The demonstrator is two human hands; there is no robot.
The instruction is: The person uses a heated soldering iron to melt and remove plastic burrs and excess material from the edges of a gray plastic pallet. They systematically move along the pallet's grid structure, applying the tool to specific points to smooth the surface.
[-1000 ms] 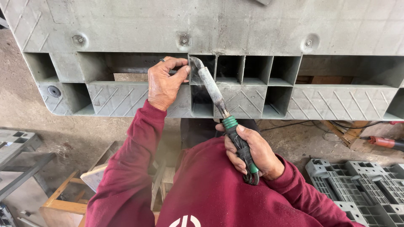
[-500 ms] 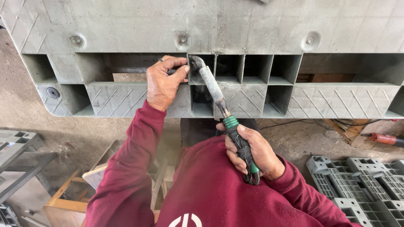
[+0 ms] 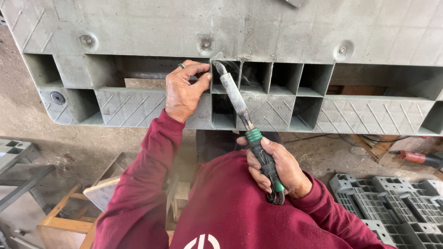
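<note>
Grey pallet (image 3: 258, 32) with diagonal ribbing, maroon sleeves (image 3: 138, 184), and a seemingly black-and-green tool handle (image 3: 263, 154).

A rough repair workshop: bare dirt floor (image 3: 74, 138) below the gripped tool, a grey plastic pallet (image 3: 277, 32) standing above it, more pallets (image 3: 397, 203) stacked right, wooden frames (image 3: 69, 216) left (power tool (image 3: 417, 157) lying nearby).
</note>
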